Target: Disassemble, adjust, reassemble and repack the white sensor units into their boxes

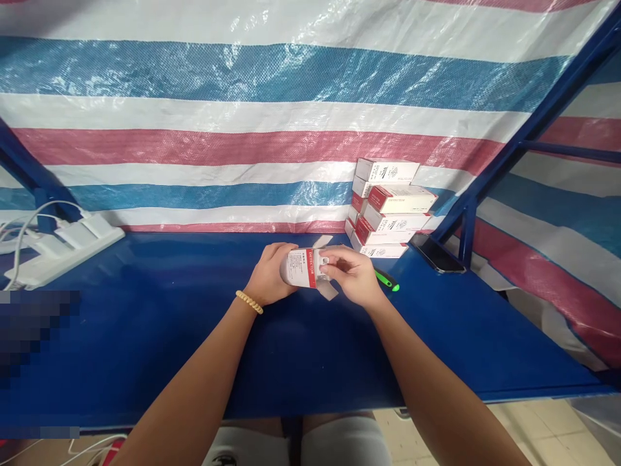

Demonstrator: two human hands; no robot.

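Note:
Above the middle of the blue table, my left hand is wrapped round a small white and red cardboard box with "DETECTOR" printed on it. The box lies sideways, its right end open and its flaps spread up and down. At that open end my right hand pinches a small whitish piece between thumb and fingertips. Whether the piece is part of the contents or of the packing, I cannot tell. Just right of my right hand lies a black and green tool, partly hidden by it.
Several similar boxes are stacked at the back right. Beside them a dark phone lies near the blue frame post. A white power strip with plugs and cables occupies the back left. Striped sheeting hangs behind the table.

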